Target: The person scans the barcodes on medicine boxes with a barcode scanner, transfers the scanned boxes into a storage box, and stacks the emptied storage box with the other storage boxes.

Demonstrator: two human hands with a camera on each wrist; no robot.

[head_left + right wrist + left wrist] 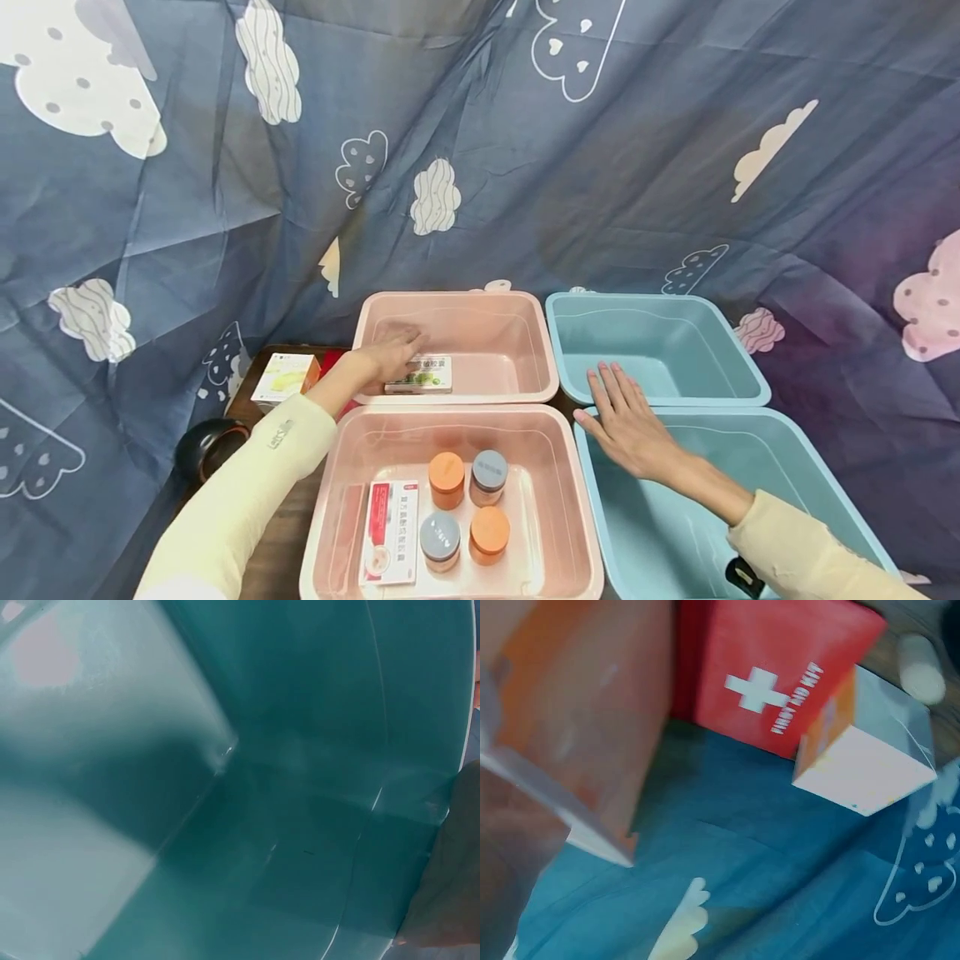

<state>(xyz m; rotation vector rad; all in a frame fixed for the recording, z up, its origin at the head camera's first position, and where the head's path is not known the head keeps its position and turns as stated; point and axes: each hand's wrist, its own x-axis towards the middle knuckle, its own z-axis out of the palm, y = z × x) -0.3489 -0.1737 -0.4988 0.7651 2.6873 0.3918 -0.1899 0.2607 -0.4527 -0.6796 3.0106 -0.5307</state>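
Observation:
My left hand (384, 360) reaches over the left wall of the rear pink bin (551, 367), fingers extended and slightly blurred. A white and green medicine box (431, 381) lies under it, and the hand overlaps the box's left end. My right hand (633, 429) is palm down with straight fingers over the blue bins, fingertips above the rim between the rear blue bin (731, 367) and the front blue bin (810, 467). Nothing shows in its fingers. The right wrist view mostly shows blue bin walls (315, 780).
The front pink bin (318, 517) holds a red and white medicine box (390, 533) and several jars with orange and grey lids (447, 471). Left of the bins stand a white and orange box (283, 377), a red first aid kit (780, 675) and a black rounded object (206, 446).

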